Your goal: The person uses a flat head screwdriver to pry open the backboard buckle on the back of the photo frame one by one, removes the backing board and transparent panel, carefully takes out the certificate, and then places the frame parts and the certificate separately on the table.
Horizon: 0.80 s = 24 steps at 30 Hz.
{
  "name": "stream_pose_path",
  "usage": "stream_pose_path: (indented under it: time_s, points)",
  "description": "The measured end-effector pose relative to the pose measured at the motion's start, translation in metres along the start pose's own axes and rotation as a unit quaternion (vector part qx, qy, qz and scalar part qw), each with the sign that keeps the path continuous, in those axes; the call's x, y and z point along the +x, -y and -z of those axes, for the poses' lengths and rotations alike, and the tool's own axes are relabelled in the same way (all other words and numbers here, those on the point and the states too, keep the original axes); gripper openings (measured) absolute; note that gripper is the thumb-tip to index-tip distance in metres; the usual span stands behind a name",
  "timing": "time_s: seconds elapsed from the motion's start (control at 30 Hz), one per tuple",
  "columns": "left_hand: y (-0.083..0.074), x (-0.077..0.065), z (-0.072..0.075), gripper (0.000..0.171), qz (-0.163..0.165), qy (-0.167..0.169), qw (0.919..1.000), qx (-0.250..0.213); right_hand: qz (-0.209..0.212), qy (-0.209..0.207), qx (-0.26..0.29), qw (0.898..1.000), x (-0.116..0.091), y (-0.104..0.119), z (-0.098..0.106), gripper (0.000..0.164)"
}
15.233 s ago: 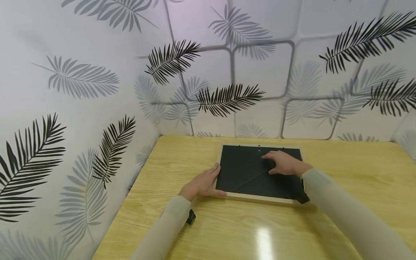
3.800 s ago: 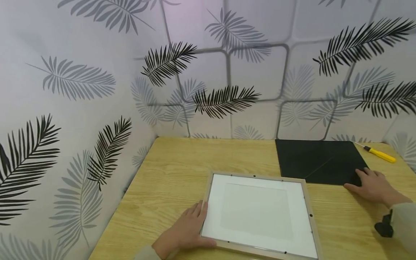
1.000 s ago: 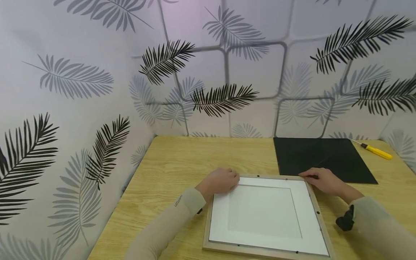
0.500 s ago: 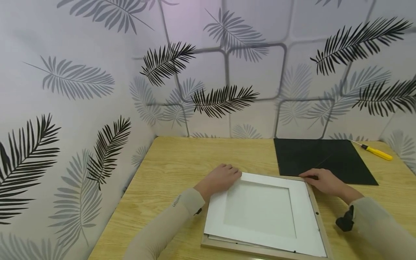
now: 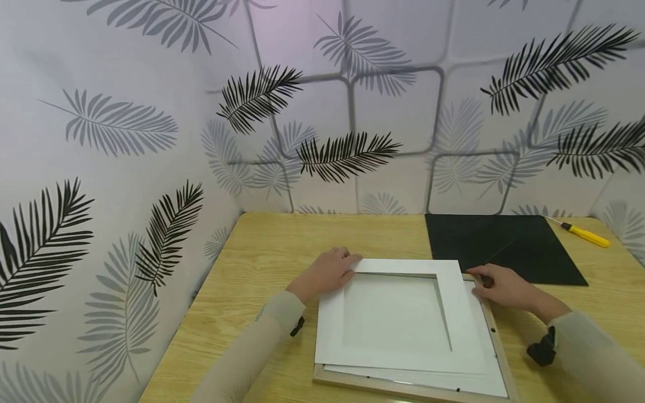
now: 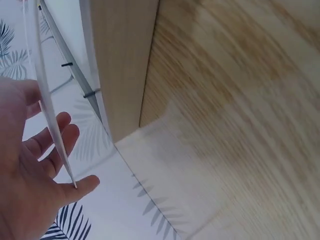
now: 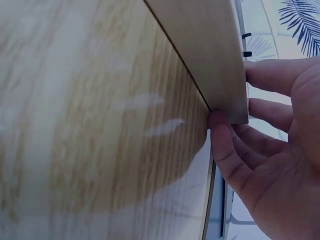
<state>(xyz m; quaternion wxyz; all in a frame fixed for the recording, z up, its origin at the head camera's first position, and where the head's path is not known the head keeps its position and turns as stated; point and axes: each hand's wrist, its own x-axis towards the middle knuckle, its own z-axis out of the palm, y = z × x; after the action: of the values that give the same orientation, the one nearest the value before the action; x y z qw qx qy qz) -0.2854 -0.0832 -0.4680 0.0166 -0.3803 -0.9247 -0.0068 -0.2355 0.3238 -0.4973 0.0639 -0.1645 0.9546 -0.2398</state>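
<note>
A light wooden picture frame [image 5: 499, 350] lies back side up on the table, with small dark tabs along its inner edge. Over it is a white mat board [image 5: 330, 330] with a rectangular window, shifted toward the back left and raised above the frame's far edge. My left hand [image 5: 325, 273] pinches the mat's far left corner; in the left wrist view the mat's thin edge [image 6: 52, 125] runs between thumb and fingers. My right hand [image 5: 506, 288] grips the frame's far right corner; the right wrist view has its fingers at that wooden corner [image 7: 210, 60]. A white sheet remains inside the frame.
A black backing board [image 5: 499, 240] lies flat at the back right, close behind the frame. Beside it is a screwdriver [image 5: 589, 236] with a yellow handle. The wood-grain table [image 5: 282, 240] meets a leaf-patterned wall covering at its back and left.
The black backing has gone from the frame to the back right of the table. Over the last second my left hand has lifted the mat and drawn it up and left; my right hand has stayed.
</note>
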Motion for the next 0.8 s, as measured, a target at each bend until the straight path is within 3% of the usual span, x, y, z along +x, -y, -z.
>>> stream_pose_path:
  time_s: [0.07,0.13,0.33,0.47,0.6,0.8]
  points:
    - [0.003,-0.002,0.002,0.041,0.004,-0.002,0.9999,0.016,-0.002,0.002,-0.002,1.0,-0.002,0.003,0.001,0.048]
    - [0.006,-0.004,0.004,0.042,0.017,0.005,0.9998,0.001,-0.002,0.001,0.0,1.0,-0.004,0.004,0.002,0.048]
    - [0.02,-0.004,-0.001,0.05,0.063,0.031,0.9956,-0.063,-0.005,0.002,0.006,1.0,-0.008,0.004,0.002,0.048]
    - [0.03,-0.002,-0.003,0.061,0.099,0.038,0.9883,-0.109,-0.001,0.0,0.011,1.0,-0.013,0.003,0.004,0.047]
    - [0.039,-0.004,0.001,0.059,0.114,0.033,0.9731,-0.197,-0.003,0.001,0.018,1.0,-0.018,-0.001,0.006,0.047]
    - [0.051,-0.01,-0.001,0.055,0.143,-0.01,0.9353,-0.323,0.005,0.01,0.038,0.999,-0.024,-0.007,0.007,0.048]
